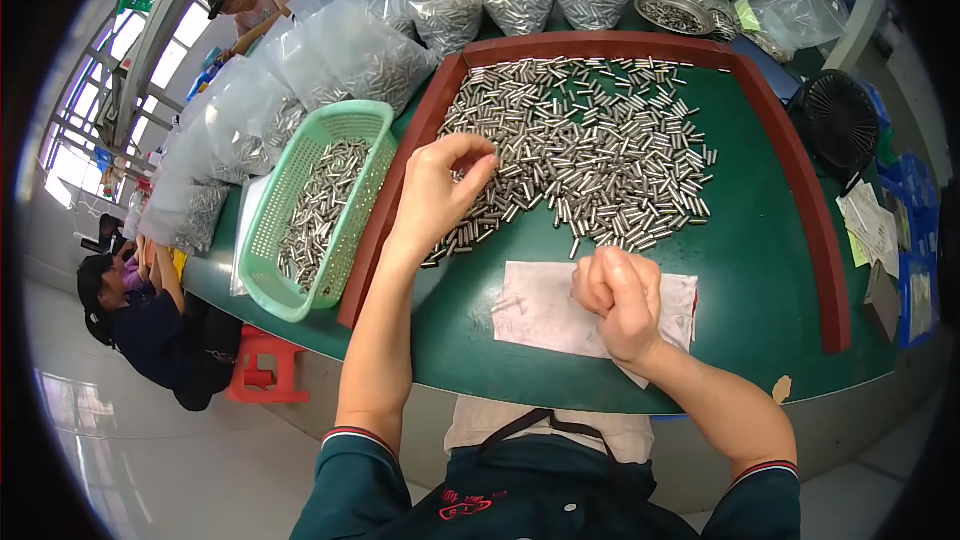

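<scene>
A broad pile of short metal pins (610,155) covers the far and middle part of the green tabletop. Over the pile's left edge is my left hand (440,190), its thumb and forefinger curled toward each other; whether a pin is between them cannot be made out. My right hand (622,302) is closed in a fist above a white cloth (535,310), just in front of the pile, and its fingers hide whatever they hold. Left of my left forearm stands a light green plastic basket (262,230) with more pins inside.
A raised dark red border (800,190) rims the work area on three sides. Clear plastic bags (450,5) full of pins line the back and left. A metal bowl (640,8) and a black fan (838,120) stand right. Two people sit beyond; a red stool (270,370) is lower left.
</scene>
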`<state>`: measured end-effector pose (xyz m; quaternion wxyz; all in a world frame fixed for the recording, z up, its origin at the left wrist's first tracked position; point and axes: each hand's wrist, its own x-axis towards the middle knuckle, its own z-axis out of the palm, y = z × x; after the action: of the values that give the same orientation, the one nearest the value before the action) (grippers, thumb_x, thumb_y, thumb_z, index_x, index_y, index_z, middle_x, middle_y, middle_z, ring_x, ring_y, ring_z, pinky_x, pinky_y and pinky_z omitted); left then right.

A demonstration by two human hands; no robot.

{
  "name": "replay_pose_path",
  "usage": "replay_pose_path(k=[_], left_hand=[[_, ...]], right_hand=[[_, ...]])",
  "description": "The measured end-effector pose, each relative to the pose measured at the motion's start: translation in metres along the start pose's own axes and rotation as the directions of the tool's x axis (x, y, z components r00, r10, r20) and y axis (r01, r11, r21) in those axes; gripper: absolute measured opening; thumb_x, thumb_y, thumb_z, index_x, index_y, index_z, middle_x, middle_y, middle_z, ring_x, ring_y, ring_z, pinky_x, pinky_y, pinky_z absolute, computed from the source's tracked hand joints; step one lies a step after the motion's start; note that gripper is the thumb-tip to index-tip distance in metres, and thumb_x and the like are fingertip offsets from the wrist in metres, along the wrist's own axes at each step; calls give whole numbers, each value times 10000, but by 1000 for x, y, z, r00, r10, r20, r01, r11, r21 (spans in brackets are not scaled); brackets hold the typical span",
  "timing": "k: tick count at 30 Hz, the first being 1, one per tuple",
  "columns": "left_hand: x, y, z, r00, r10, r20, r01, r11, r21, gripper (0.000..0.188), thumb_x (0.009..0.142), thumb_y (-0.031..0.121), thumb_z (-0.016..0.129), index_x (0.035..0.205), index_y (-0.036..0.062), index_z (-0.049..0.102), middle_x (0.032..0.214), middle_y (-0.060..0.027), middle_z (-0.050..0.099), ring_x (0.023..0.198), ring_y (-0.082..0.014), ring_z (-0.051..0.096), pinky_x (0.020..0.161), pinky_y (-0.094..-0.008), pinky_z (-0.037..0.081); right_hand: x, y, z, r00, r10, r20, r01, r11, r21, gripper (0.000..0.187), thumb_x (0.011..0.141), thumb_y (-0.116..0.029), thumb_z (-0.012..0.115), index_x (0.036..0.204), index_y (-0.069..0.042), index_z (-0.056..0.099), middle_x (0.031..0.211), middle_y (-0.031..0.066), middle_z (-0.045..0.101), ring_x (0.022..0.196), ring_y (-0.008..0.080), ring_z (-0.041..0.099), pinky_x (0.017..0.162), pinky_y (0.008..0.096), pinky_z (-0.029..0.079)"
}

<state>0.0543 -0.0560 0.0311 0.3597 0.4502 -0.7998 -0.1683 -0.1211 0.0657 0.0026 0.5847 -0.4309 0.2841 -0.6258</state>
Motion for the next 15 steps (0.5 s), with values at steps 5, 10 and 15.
replay_pose_path(k=[5, 10, 15], left_hand=[[-8, -16, 1, 976, 162, -145, -121, 959, 254, 69, 714, 36, 594, 772, 1, 582, 737, -111, 574, 713, -268, 548, 635, -343, 429], [-7, -39, 3, 984, 143, -107, -104, 946, 307, 172, 801, 121, 524, 918, 2, 566, 977, -130, 555, 938, -286, 505, 814, -348, 391], [-19, -51, 23, 997, 6, 71, -24, 968, 248, 533, 831, 362, 474, 1203, -12, 393, 1273, -201, 337, 1191, -334, 296, 987, -390, 242]], right_hand=[[0, 1, -2, 1000, -10, 6, 10, 999, 50, 385, 887, -175, 332, 521, -60, 295, 468, -8, 289, 433, 72, 241, 410, 229, 195], [3, 1, -3, 1000, -15, -2, 15, 998, 60, 382, 883, -163, 327, 515, -66, 297, 457, -8, 283, 425, 73, 241, 409, 229, 196], [3, 1, -1, 1000, -8, -6, 9, 999, 53, 380, 884, -167, 323, 517, -68, 302, 452, -6, 287, 424, 71, 239, 408, 226, 195]])
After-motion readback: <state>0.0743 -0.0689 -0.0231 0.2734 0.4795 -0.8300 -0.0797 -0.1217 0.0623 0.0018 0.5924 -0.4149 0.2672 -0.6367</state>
